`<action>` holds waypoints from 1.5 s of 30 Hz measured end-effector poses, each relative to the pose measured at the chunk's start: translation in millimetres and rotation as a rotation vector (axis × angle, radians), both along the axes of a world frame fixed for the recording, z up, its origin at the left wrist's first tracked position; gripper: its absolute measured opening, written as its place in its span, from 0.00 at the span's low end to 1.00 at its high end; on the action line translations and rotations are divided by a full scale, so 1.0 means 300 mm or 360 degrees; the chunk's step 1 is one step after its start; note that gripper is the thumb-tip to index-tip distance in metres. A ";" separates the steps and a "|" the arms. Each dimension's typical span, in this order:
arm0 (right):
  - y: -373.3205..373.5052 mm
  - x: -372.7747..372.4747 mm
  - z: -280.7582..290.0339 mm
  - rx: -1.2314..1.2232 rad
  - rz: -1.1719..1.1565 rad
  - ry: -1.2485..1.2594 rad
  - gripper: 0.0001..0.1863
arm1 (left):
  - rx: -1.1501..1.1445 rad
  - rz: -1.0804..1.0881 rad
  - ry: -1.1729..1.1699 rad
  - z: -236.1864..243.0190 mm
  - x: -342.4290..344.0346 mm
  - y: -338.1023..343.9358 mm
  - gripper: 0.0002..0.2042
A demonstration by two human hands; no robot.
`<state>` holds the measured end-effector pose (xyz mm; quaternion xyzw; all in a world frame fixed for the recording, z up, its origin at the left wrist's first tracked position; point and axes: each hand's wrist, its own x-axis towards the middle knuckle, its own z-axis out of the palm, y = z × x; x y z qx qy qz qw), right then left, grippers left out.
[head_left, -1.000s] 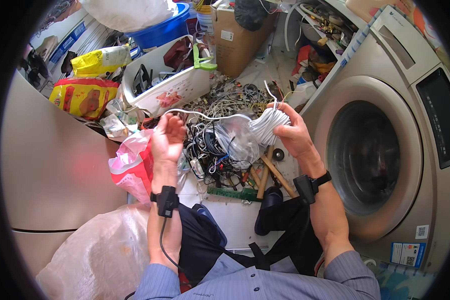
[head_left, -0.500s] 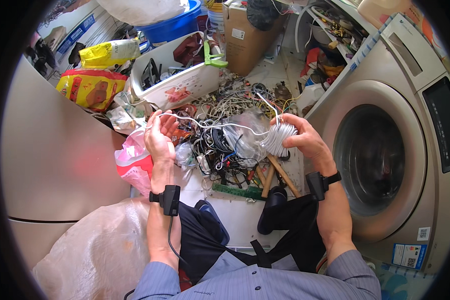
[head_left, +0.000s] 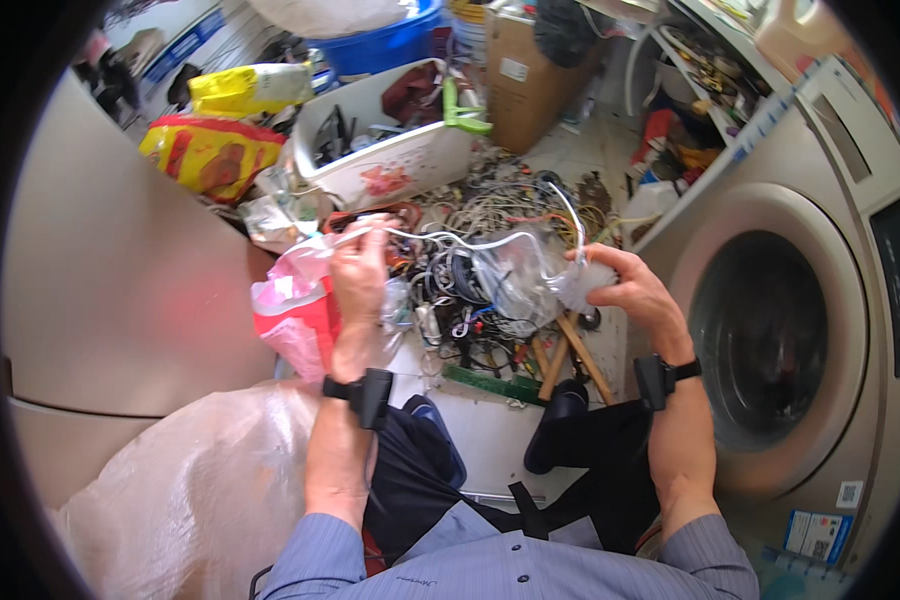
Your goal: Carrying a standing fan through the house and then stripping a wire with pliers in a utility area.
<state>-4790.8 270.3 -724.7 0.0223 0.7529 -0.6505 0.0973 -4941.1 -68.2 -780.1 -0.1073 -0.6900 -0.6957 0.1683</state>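
Note:
A coiled bundle of white cable (head_left: 578, 287) is gripped between the thumb and fingers of my right hand (head_left: 638, 290). One free end of it sticks up above the coil. A loose length of the same cable sags across to my left hand (head_left: 360, 268), whose fingers are closed around it; motion blurs them slightly. Below the stretched cable lies a heap of tangled cords (head_left: 460, 275) with a clear plastic bag (head_left: 515, 285) on it. A pink and red plastic bag (head_left: 298, 315) is just beside my left wrist.
Several wooden handles (head_left: 580, 355) and a green strip (head_left: 490, 384) lie near my feet. Beyond the heap stand a white bin (head_left: 385, 160), a blue tub (head_left: 380, 45) and a cardboard box (head_left: 530, 85). A washing machine (head_left: 840, 300) flanks the right; a large plastic-wrapped bundle (head_left: 190, 490) sits at lower left.
My left hand has turned from palm up with fingers spread to closed around the cable. The loose cable has shifted, while my right hand keeps hold of the coil. The whole view has swung slightly.

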 end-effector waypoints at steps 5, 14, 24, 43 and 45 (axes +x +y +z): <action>-0.028 -0.015 -0.033 -0.0042 0.0039 0.0024 0.34 | -0.0304 -0.0173 0.0208 0.003 0.102 0.063 0.09; -0.036 -0.012 -0.023 -0.0148 0.0050 -0.0018 0.34 | -0.0219 -0.0260 0.0216 -0.007 0.122 0.103 0.11; -0.035 -0.028 -0.061 -0.0351 0.0110 0.0145 0.40 | -0.2079 -0.0830 -0.0172 -0.037 0.118 -0.015 0.17; -0.207 -0.040 -0.138 0.0041 -0.0051 0.0315 0.29 | 0.0119 -0.1552 -0.0964 -0.028 0.267 0.279 0.25; -0.171 -0.046 -0.170 -0.0005 -0.0291 0.0442 0.27 | 0.0591 -0.1668 -0.1115 -0.033 0.259 0.272 0.26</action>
